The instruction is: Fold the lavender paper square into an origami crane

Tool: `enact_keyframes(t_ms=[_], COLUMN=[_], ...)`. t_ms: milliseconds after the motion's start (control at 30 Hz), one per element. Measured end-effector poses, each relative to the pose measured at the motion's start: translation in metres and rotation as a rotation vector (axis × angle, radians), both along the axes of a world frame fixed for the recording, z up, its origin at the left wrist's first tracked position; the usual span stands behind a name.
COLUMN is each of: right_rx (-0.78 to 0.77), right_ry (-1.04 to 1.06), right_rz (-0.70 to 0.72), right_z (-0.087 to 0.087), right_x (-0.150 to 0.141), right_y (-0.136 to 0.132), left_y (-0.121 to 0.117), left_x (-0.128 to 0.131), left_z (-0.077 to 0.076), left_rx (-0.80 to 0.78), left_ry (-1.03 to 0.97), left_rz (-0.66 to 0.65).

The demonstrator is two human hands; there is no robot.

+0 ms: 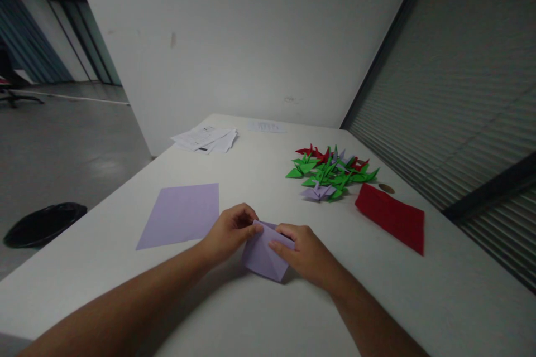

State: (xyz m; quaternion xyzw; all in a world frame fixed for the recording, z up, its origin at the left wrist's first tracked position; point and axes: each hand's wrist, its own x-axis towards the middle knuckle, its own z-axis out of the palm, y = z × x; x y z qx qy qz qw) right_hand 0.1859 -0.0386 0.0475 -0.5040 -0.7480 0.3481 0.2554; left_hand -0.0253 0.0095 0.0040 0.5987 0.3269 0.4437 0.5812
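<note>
A partly folded sheet of purple origami paper (267, 256) is held between my two hands, tilted just above the white table. My left hand (232, 231) pinches its upper left corner between thumb and fingers. At the upper right edge, my right hand (304, 251) grips the same paper, thumb on the near face and fingers behind. Creases run down the near face of the paper. Left of my hands, a flat purple sheet (182, 215) lies on the table.
Folded paper cranes (330, 173) in green, red and purple lie piled at the back right. Beside them are a red paper sheet (393, 215) and a brown round object (386, 188). Printed papers (205, 138) lie at the back left. A black bin (44, 226) stands on the floor, left.
</note>
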Motion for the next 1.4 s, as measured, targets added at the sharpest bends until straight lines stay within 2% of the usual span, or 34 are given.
enact_keyframes(t_ms=[200, 367, 500, 700, 900, 1067, 1267, 1400], right_rx=[0.218, 0.387, 0.291, 0.154, 0.166, 0.195, 0.105, 0.110], right_ry=[0.044, 0.170, 0.330, 0.438, 0.467, 0.489, 0.608, 0.563], right_rz=[-0.003, -0.223, -0.284, -0.284, -0.358, -0.358, -0.384, -0.375], right_z=[-0.003, -0.019, -0.030, -0.025, -0.032, -0.037, -0.039, -0.038], right_x=[0.006, 0.007, 0.010, 0.007, 0.005, 0.006, 0.006, 0.007], right_y=[-0.004, -0.001, 0.006, 0.006, 0.006, 0.009, 0.009, 0.008], left_y=[0.003, 0.001, -0.001, 0.000, -0.001, 0.000, 0.002, 0.001], left_x=[-0.006, -0.006, -0.005, -0.003, -0.001, -0.002, -0.002, -0.003], left_z=[-0.001, 0.001, 0.002, 0.001, 0.004, 0.003, 0.000, 0.000], left_rx=[0.026, 0.027, 0.017, -0.037, -0.051, -0.020, -0.009, -0.003], left_ry=[-0.061, -0.070, -0.066, -0.057, -0.042, 0.005, 0.011, 0.030], left_rz=[0.028, 0.051, 0.054, 0.022, 0.045, 0.062, 0.040, 0.056])
